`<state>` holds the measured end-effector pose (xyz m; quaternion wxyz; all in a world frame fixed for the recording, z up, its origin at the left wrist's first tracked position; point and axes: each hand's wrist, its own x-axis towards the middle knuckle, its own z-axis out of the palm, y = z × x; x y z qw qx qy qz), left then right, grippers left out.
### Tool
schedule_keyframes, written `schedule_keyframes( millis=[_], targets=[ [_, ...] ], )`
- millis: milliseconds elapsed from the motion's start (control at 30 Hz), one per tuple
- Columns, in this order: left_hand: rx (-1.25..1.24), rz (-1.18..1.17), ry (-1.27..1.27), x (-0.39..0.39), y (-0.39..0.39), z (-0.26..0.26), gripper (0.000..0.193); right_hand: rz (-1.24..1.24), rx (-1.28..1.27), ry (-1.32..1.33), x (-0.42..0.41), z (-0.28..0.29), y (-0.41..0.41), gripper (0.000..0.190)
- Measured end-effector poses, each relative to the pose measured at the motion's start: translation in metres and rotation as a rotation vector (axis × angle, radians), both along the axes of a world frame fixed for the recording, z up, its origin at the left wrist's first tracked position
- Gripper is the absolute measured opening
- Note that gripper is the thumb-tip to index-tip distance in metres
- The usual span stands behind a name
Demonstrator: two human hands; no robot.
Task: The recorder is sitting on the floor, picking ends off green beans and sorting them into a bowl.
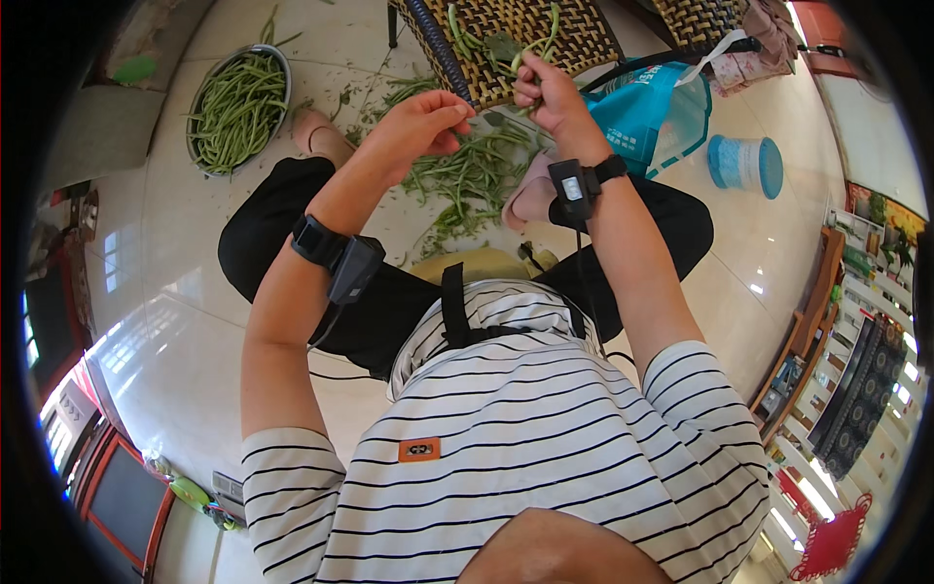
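Observation:
My right hand [549, 93] grips a few green beans [516, 64] above the front edge of a woven stool [540, 25]. Some more beans and a leaf [502, 47] show on the stool's seat just beyond the fingers. To its left, my left hand [427, 131] hovers over the floor with its fingers curled and the thumb near the index finger. Whether it pinches something small cannot be seen. Below both hands, a loose heap of green beans [474, 164] is spread on the tiles between my feet.
A metal basin [288, 80] full of green beans [237, 113] stands on the floor at left. Right of the stool are a blue bag [635, 117] and a blue-ended spool [744, 164]. Bean scraps [339, 102] litter the tiles. A yellowish low seat [474, 264] shows under me.

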<state>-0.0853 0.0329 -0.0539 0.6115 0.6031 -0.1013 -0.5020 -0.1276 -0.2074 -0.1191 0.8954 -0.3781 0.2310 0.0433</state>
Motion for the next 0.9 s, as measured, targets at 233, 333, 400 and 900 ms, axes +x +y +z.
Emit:
schedule_keyframes(
  millis=[233,333,400,900],
  targets=[
    [-0.635,-0.023,0.693,-0.027,-0.012,0.016,0.045,0.052,0.909,-0.497,0.014,0.071,0.051,0.016],
    [-0.702,-0.034,0.799,-0.030,-0.013,0.026,0.055,0.003,0.891,-0.595,0.022,0.096,0.070,0.020],
    [-0.746,-0.031,0.837,-0.029,-0.011,0.030,0.059,-0.093,0.769,-0.587,0.024,0.107,0.073,0.025],
    [-0.813,-0.070,0.907,-0.038,-0.009,0.026,0.058,0.127,0.845,-0.823,0.031,0.127,0.086,0.034]
  ],
)
